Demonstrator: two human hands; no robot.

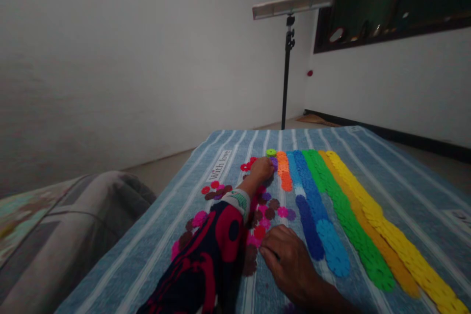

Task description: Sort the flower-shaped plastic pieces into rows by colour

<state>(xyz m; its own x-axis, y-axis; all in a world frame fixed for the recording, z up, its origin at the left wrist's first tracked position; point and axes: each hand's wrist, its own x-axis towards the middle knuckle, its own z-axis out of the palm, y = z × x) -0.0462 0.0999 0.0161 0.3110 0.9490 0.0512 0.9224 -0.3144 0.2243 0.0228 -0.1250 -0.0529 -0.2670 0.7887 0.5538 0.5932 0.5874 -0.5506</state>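
Towel (405,176) bears discs (274,203), likely light and stiff; pinch their rims. Left hand (263,169) has its fingers bunched over one, grip unclear. Right hand (290,260) lies flat, unclenched, fingertips touching others.

It looks like a plain room in a home: bare white walls (110,59), a dark-framed window (397,0), and a grey padded seat (73,225) at the side. A striped towel (386,167) printed "With love" carries rows of coloured toy discs (346,206). A light bar on a stand (293,4) rises behind.
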